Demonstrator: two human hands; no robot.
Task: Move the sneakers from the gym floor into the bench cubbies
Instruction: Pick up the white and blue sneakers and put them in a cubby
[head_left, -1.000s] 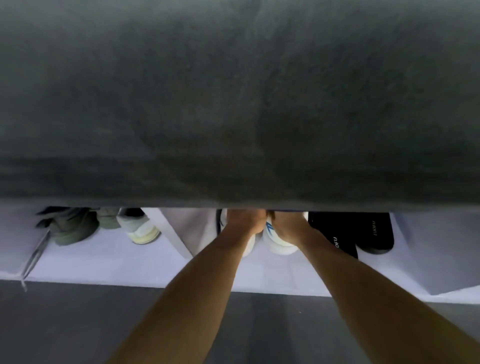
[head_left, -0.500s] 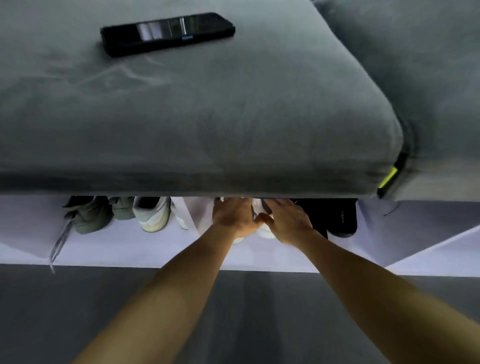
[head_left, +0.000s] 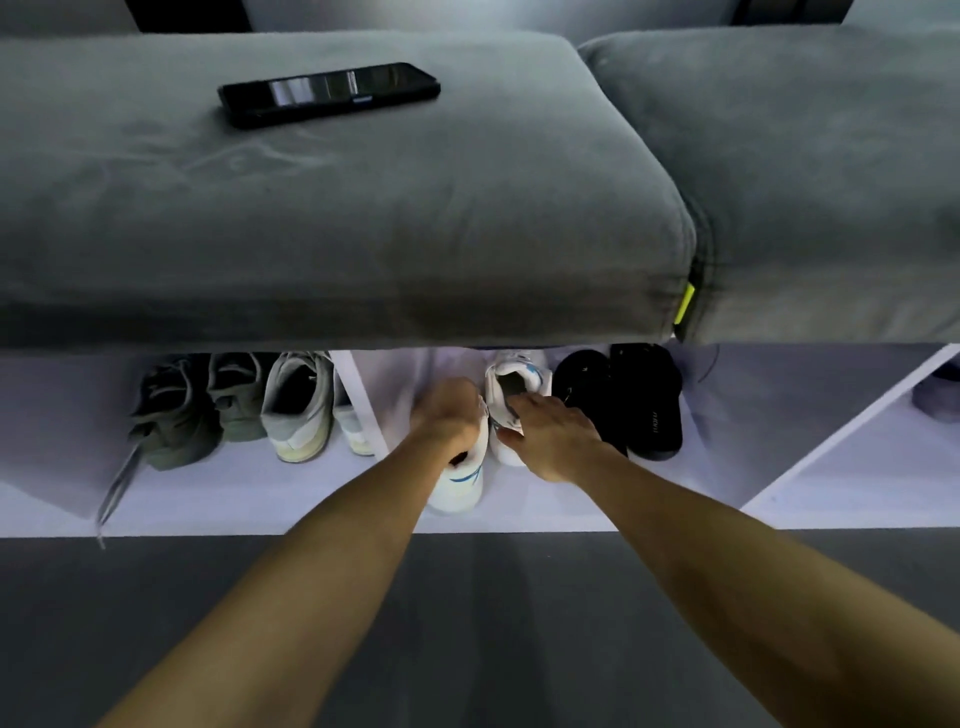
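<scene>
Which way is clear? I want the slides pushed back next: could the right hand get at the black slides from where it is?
Probably yes. The right hand rests on a white sneaker directly beside the black slides in the same cubby, and nothing stands between them.

- At your 12 o'clock you grip a white sneaker (head_left: 460, 483) with a blue curved stripe near its heel.
- Just toward 1 o'clock, its mate (head_left: 511, 384) is white with blue marks and a dark inside.
- At 2 o'clock you see plain black slides (head_left: 631, 400) with small pale lettering.
- At 10 o'clock, olive-green shoes (head_left: 200, 410) stand beside a pale grey and cream sneaker (head_left: 296, 410).
- The bench cubbies (head_left: 519, 512) are white, tinted lilac.
- Above, the cushion (head_left: 363, 218) is grey, with a neon yellow tag (head_left: 685, 304).
- The phone (head_left: 328, 94) on it is glossy black.
- The floor (head_left: 483, 623) is dark grey.
</scene>
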